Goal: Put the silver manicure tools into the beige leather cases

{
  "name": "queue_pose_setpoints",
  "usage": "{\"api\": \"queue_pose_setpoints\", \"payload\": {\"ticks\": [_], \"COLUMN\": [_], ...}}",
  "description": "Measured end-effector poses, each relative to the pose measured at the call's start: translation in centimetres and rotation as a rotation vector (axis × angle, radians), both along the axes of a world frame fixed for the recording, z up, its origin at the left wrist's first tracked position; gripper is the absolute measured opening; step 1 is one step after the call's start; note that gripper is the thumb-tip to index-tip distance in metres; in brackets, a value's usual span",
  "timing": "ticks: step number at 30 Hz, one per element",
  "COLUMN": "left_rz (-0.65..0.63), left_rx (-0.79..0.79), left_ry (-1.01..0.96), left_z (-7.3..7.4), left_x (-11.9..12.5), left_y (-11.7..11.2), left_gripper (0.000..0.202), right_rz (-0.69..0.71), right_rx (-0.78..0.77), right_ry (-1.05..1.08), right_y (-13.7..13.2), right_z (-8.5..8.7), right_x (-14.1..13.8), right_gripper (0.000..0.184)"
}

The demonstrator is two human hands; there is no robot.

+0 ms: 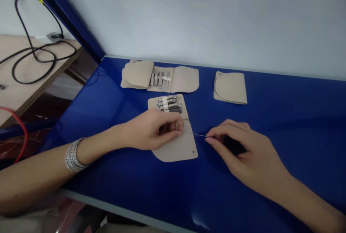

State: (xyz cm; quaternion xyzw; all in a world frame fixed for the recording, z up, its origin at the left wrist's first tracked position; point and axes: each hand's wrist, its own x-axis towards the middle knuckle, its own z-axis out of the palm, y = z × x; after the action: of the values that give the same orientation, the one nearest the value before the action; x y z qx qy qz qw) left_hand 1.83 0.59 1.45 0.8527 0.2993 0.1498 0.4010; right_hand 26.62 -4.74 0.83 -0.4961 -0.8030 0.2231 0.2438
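L hand point(154, 130) grip pinched shut on thin strand point(196, 134); R hand point(238, 150) grip pinches other end; nail-kit pouch point(175, 150) under L hand, on tabletop point(283, 175).

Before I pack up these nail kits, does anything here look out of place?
One thing stands out: a thin strand stretches between the left hand and right hand, across the beige case. It looks odd because it matches nothing else there, unlike the metal clippers strapped in the case.

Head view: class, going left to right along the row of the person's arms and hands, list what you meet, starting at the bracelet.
silver bracelet → left hand → thin metal rod → right hand
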Motion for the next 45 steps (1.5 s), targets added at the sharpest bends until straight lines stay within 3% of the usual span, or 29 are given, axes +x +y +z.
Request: {"api": "queue_pose_setpoints", "payload": {"ticks": [5,16,23,32,38,45], "left_rz": [-0.016,-0.031,-0.066,-0.129,-0.186,-0.118], "left_rx": [0.002,-0.006,-0.009,0.06,0.117,0.085], "left_ry": [0.032,-0.045,-0.017,0.035,0.074,0.058], "left_z": [0.05,-0.13,-0.3,-0.39,-0.03,0.05], "left_x": [-0.04,-0.14,-0.36,-0.6,-0.47,-0.43], "left_y": [0.04,0.0,0.09,0.25,-0.04,-0.25], "left_gripper": [0.017,0.013,0.028,0.045,0.039,0.036], "right_rz": [0.024,-0.047,-0.151,-0.133,-0.086,-0.112], "right_rx": [-0.016,0.092,0.233,0.253,0.309,0.345], "right_ry": [0.019,0.044,0.057,0.127,0.216,0.183], "right_y": [-0.07,-0.15,-0.31,-0.45,-0.48,-0.51], "right_z": [0.07,0.29,0.4,0.57,0.22,0.27], "right_x": [0.04,-0.13,0.09,0.15,0.27,0.32], "right_gripper": [0.015,0.008,0.005,0.01,0.014,0.012]}}
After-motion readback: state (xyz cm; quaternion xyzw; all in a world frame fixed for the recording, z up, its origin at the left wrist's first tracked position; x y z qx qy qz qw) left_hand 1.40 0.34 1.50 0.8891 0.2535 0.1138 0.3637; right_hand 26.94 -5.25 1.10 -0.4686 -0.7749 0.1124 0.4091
